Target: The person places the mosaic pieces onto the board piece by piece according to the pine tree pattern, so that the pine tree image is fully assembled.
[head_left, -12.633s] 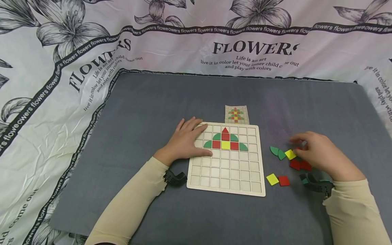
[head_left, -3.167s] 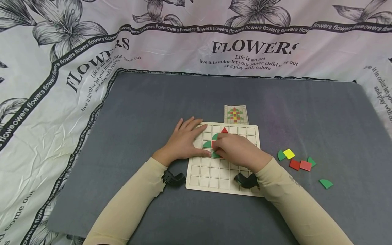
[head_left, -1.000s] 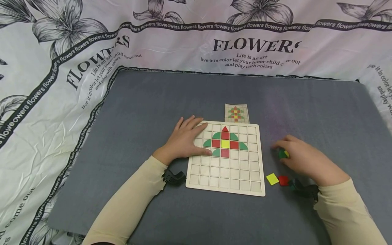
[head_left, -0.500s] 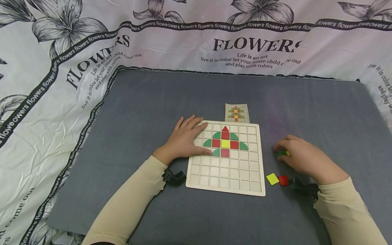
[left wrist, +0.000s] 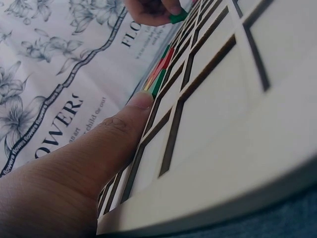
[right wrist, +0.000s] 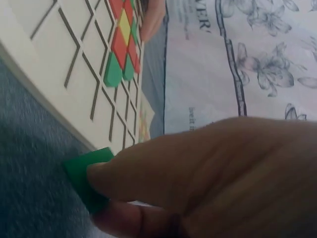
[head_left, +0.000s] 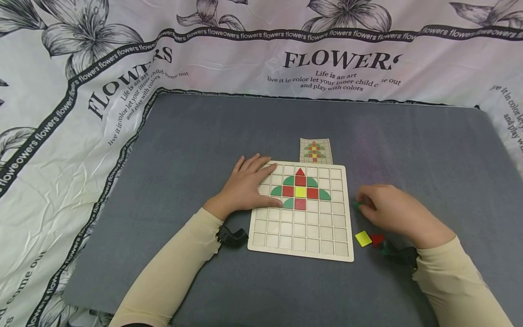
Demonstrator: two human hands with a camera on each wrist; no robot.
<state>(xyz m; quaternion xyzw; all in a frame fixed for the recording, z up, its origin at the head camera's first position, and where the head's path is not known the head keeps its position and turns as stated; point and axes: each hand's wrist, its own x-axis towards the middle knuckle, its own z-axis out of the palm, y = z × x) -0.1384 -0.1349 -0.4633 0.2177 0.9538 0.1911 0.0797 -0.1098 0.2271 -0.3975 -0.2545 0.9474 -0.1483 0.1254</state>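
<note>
My left hand (head_left: 247, 185) rests on the left side of a wooden grid board (head_left: 282, 231), fingers spread and thumb on a lower square. Just right of the board, my right hand (head_left: 392, 210) pinches a green quarter-round tile (right wrist: 88, 173) between thumb and finger; in the head view only a sliver of it shows. Set in the board are a red triangle (head_left: 300, 172), red squares (head_left: 300, 180), a yellow square (head_left: 300, 192) and several green quarter-round tiles (head_left: 324, 195). One green tile (head_left: 288, 203) lies by my left thumb tip.
A small pattern card (head_left: 315, 151) touches the board's far edge. Near my right wrist lie a loose yellow tile (head_left: 362, 239) and a red tile (head_left: 377, 240), with other pieces hidden under the hand. A flower-printed cloth (head_left: 229, 63) surrounds the grey tabletop (head_left: 204, 136).
Over the last second my right hand picks up the green tile and shifts left toward the board. Earlier, a green tile and a red square were added in the third row. The left hand stays put.
</note>
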